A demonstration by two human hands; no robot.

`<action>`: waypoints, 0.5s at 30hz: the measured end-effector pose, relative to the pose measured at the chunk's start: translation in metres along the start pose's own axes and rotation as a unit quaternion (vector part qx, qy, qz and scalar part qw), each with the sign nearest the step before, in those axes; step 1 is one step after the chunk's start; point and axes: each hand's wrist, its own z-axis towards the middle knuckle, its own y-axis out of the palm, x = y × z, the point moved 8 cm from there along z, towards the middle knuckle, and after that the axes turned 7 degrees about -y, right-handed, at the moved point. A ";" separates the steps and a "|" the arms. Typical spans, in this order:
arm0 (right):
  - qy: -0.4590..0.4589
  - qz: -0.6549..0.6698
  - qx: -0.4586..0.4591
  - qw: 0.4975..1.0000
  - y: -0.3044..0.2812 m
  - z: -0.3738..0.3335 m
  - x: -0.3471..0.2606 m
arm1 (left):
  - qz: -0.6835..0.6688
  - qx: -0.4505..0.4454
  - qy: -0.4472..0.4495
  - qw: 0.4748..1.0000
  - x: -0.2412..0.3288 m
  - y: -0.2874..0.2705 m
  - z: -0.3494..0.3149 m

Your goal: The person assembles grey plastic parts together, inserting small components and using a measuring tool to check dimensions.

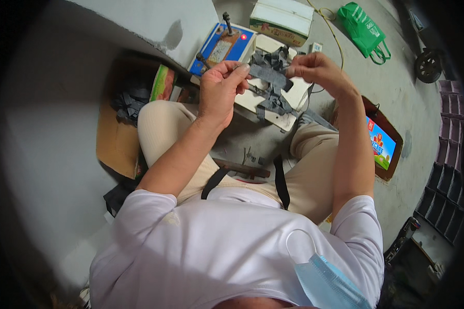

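Note:
A dark grey fabric strip [271,77] stretches between my hands above a low white tabletop [278,120]. My left hand [220,88] pinches the strip's left end between thumb and fingers. At its other end, my right hand [319,73] has its fingers drawn together; whether they grip the strip or a piece behind it is hard to make out. Under and beyond the strip lies a tangled pile of similar dark strips [279,103]. Left of the pile sits a blue machine [213,44] with a rusty plate, upright metal posts and a lit red light.
At my left knee stands a cardboard box [111,135] holding dark scraps. Beyond the tabletop are a white lidded box [282,19] and a green bag [363,30]. A lit screen [381,144] in a brown box is on the right. A yellow cord [337,38] crosses the floor.

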 end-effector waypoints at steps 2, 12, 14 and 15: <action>0.026 -0.036 0.075 0.996 -0.011 -0.004 -0.001 | 0.073 -0.061 -0.087 0.992 -0.025 -0.003 -0.010; 0.003 -0.039 0.206 0.978 -0.037 -0.001 0.011 | 0.548 -0.020 0.040 0.836 -0.103 -0.021 0.030; 0.028 -0.038 0.220 0.974 -0.040 -0.001 0.017 | 0.556 0.033 0.080 0.827 -0.116 -0.019 0.053; 0.026 -0.040 0.222 0.974 -0.041 -0.001 0.014 | 0.558 0.058 0.101 0.821 -0.118 -0.016 0.062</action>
